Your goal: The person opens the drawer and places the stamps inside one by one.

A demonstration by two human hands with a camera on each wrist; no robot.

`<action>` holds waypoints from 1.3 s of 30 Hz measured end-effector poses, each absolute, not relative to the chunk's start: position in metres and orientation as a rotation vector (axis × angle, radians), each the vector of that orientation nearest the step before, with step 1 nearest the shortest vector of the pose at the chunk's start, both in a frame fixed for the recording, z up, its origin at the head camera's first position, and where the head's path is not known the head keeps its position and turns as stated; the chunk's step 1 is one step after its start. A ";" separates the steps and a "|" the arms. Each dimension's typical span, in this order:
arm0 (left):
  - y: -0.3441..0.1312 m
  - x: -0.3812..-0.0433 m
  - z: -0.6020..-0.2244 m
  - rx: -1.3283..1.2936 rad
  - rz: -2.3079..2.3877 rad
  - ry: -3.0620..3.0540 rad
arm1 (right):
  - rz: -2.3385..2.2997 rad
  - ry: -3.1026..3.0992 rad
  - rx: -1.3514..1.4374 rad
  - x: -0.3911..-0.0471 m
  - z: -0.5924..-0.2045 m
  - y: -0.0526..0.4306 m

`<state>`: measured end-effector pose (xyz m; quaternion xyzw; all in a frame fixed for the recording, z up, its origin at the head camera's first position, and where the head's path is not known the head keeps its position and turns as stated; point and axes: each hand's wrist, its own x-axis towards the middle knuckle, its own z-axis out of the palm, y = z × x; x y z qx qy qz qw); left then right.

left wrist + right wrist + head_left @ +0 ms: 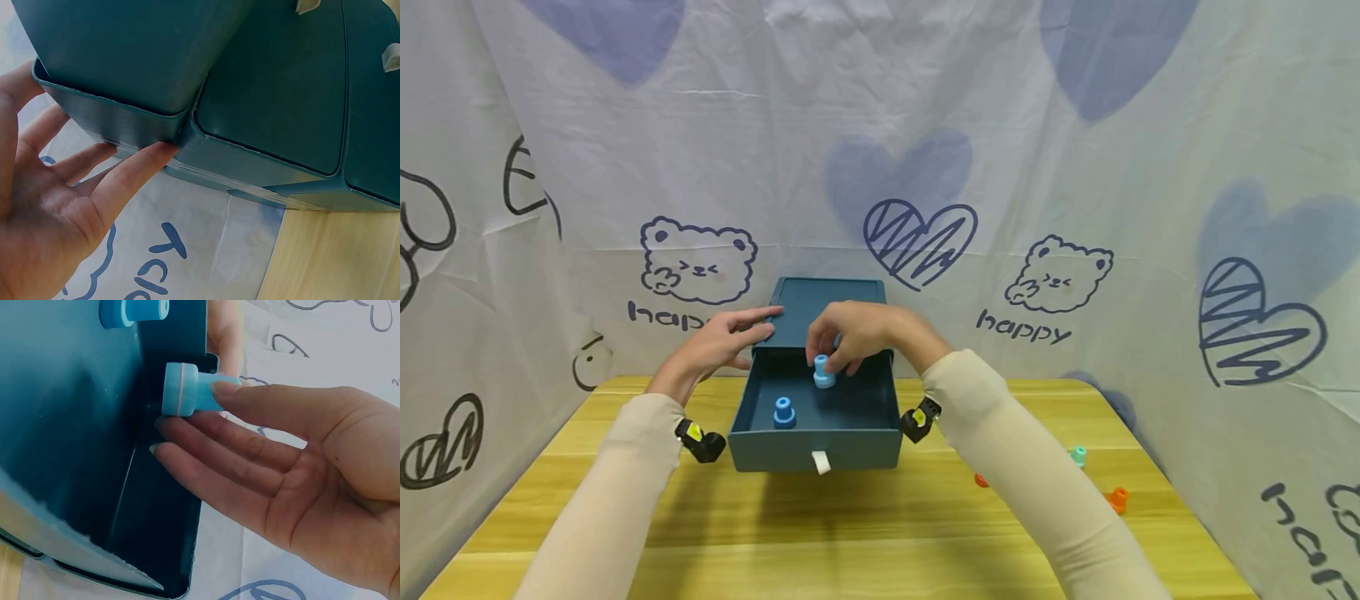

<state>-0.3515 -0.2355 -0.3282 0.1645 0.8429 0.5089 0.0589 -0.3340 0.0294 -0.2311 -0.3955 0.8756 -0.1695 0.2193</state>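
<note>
Head view shows the right hand point(853, 329) pinching the light blue piece point(823, 380) by its narrow stem, thumb against fingers, inside or just above the pulled-out drawer point(775, 454), though whether its base touches the drawer floor I cannot tell; a darker blue piece point(784, 414) stands nearer and to the left in the same drawer. Left hand point(718, 343) has its fingers apart, fingertips resting on the cabinet point(831, 292) at its left side; the pinched piece looks light, stiff and smooth, probably slightly slippery but hardly fragile; its stem seems the natural hold, with the wider base left free.
</note>
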 end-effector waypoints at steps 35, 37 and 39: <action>-0.236 -0.351 -0.328 0.504 1.553 2.548 | -0.354 2.387 -1.206 -0.339 -0.239 0.001; -0.237 -0.351 -0.328 0.499 1.552 2.549 | -0.375 2.383 -1.203 -0.339 -0.239 0.002; -0.237 -0.350 -0.328 0.497 1.551 2.552 | -0.402 2.372 -1.211 -0.340 -0.239 0.004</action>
